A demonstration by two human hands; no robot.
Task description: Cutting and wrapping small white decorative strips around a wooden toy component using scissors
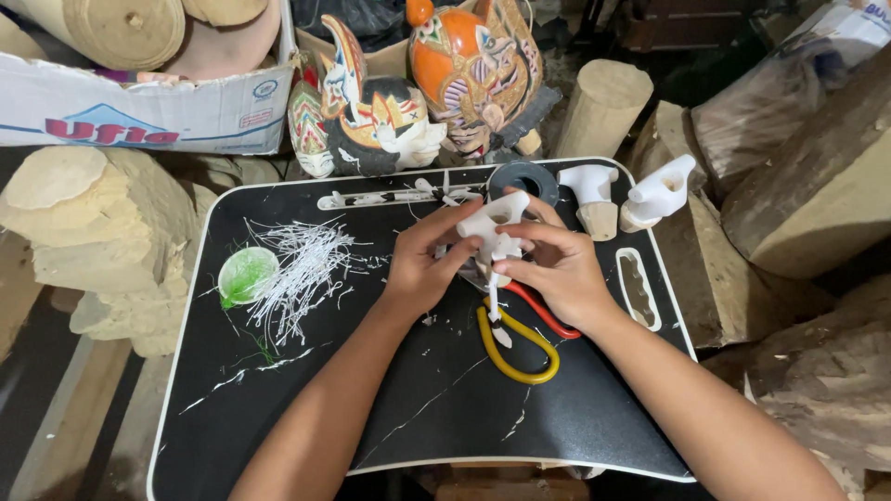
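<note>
- White carved piece point(494, 227) — held up over the middle of the black worktop point(306, 408), pinched between both hands, pale and unpainted with a rounded top and a narrow stem pointing down.
- Left hand point(425, 264) — fingers closed on the left side of the white carved piece, thumb up near its top.
- Right hand point(557, 269) — fingers wrapped around the lower right of the same piece, fingertips meeting those of the other hand.
- Pliers point(520, 339) lying on the worktop just beneath the hands — one handle yellow, one red, partly hidden by the right hand.
- Pile of thin white strips point(302, 264) spread out to the left of the hands, well apart from them.
- Small round dish with green paint point(247, 276) just left of that pile, near the worktop's left edge.
- Roll of black tape point(523, 179) at the far edge, behind the hands.
- Two more white carved pieces point(631, 199) standing at the far right corner, on bare wooden bases.
- Painted wooden masks point(418, 93) propped beyond the far edge — orange, white and black.
- Cardboard box point(148, 111) at upper left, with rough wood blocks point(102, 232) below it beside the worktop.
</note>
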